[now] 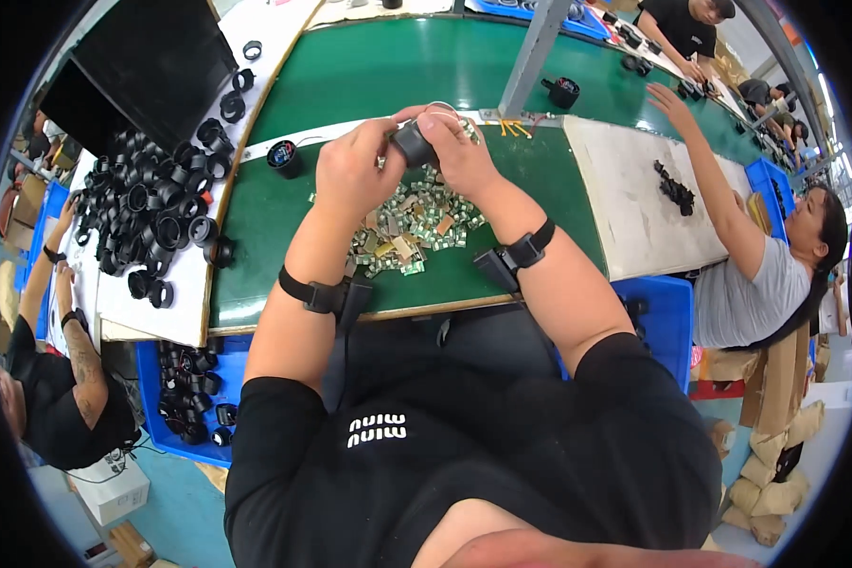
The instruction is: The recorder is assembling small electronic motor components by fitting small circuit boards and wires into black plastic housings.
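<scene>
Above the green work surface, my left hand and my right hand hold a black cylindrical housing between them. The fingers of both hands are closed round it. A thin pale wire loop shows at the top of my right hand; where it joins is hidden. Below my hands lies a loose pile of small green and tan circuit boards. Left of my left hand stands a black round housing with wires and parts inside.
Black rings heap up on the white board at left. Blue bins flank me, with black parts inside. A grey post rises ahead beside the green belt, where another housing stands. A co-worker's arm reaches in from the right.
</scene>
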Demonstrator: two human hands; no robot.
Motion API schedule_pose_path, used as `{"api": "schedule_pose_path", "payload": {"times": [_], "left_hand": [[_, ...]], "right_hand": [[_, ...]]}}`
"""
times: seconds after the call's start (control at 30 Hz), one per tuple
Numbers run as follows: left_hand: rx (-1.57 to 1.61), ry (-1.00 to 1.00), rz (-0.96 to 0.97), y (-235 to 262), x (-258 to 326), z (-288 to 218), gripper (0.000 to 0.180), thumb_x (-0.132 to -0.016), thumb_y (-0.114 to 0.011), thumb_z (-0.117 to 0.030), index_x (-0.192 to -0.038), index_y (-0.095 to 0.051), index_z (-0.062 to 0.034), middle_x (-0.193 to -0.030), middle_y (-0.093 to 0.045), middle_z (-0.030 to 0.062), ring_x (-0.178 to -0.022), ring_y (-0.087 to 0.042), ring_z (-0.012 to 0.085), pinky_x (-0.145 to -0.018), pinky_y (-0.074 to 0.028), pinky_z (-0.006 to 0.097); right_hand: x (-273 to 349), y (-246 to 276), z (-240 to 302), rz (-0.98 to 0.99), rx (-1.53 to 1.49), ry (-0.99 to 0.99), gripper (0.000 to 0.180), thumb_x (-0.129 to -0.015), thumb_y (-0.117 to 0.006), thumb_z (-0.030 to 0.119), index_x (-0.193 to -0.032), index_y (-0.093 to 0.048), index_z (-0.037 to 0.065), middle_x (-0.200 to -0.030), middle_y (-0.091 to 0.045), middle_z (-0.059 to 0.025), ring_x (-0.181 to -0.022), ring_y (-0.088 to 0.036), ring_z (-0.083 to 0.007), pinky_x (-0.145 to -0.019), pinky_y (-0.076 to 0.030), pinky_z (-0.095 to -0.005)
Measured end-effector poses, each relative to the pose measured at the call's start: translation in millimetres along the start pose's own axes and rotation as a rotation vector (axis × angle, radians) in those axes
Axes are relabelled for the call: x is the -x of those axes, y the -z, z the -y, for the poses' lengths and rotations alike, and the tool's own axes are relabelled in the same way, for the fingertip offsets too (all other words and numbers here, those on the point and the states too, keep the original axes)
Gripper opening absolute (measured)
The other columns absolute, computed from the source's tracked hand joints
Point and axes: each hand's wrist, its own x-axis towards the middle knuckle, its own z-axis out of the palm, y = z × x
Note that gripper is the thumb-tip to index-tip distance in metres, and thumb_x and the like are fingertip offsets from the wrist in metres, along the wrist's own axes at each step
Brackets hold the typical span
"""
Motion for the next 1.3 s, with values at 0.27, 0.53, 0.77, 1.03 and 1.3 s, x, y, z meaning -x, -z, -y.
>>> {"api": "schedule_pose_path", "payload": {"times": [0.27, 0.53, 0.77, 1.03, 1.3], "left_hand": [[0.042, -0.037, -0.054, 3.4, -6.4, -8.3, 0.031, -0.083, -0.070, 0.001, -0.113, -0.069, -0.0036, -0.086, -0.071, 0.0118, -0.065, -0.070, 0.0275, -0.059, -0.057, 0.037], [-0.074, -0.116, -0.074, -8.7, -0.4, 3.8, 0.031, -0.086, -0.064, 0.009, -0.115, -0.068, -0.0008, -0.087, -0.070, 0.0131, -0.068, -0.069, 0.0287, -0.061, -0.056, 0.038], [-0.103, -0.218, -0.137, -8.4, 0.4, -5.0, 0.031, -0.076, -0.070, 0.006, -0.105, -0.066, -0.0014, -0.087, -0.071, 0.0103, -0.066, -0.069, 0.0257, -0.059, -0.057, 0.036], [-0.111, -0.250, -0.042, 0.1, -5.7, -6.0, 0.037, -0.071, -0.072, 0.003, -0.107, -0.064, -0.0019, -0.083, -0.069, 0.0089, -0.068, -0.069, 0.0247, -0.058, -0.056, 0.035], [-0.215, -0.224, 0.084, 6.1, -1.8, -5.5, 0.029, -0.070, -0.075, -0.006, -0.095, -0.061, -0.0057, -0.073, -0.062, 0.0035, -0.064, -0.068, 0.0220, -0.056, -0.054, 0.035]], "right_hand": [[0.2, 9.7, -1.8, 0.078, -0.150, 0.035, 0.048, -0.104, -0.050, 0.036, -0.134, -0.066, 0.002, -0.103, -0.066, -0.0028, -0.089, -0.060, -0.0083, -0.072, -0.050, -0.0249], [4.5, -3.6, 0.6, -0.076, 0.061, -0.120, 0.053, -0.106, -0.049, 0.051, -0.132, -0.062, 0.007, -0.098, -0.064, -0.0037, -0.072, -0.058, -0.0106, -0.063, -0.049, -0.0266], [2.5, -2.1, -1.4, -0.025, 0.169, 0.399, 0.044, -0.102, -0.054, 0.044, -0.117, -0.064, 0.003, -0.092, -0.067, -0.0110, -0.082, -0.063, -0.0199, -0.072, -0.053, -0.0343], [5.6, 3.2, 12.9, -0.009, 0.297, 0.448, 0.043, -0.096, -0.059, 0.037, -0.119, -0.064, 0.002, -0.087, -0.067, -0.0156, -0.077, -0.067, -0.0299, -0.072, -0.053, -0.0376], [1.0, 8.6, 5.6, 0.038, 0.426, 0.482, 0.039, -0.093, -0.062, 0.037, -0.114, -0.066, 0.004, -0.080, -0.066, -0.0155, -0.071, -0.066, -0.0330, -0.068, -0.053, -0.0397]]}}
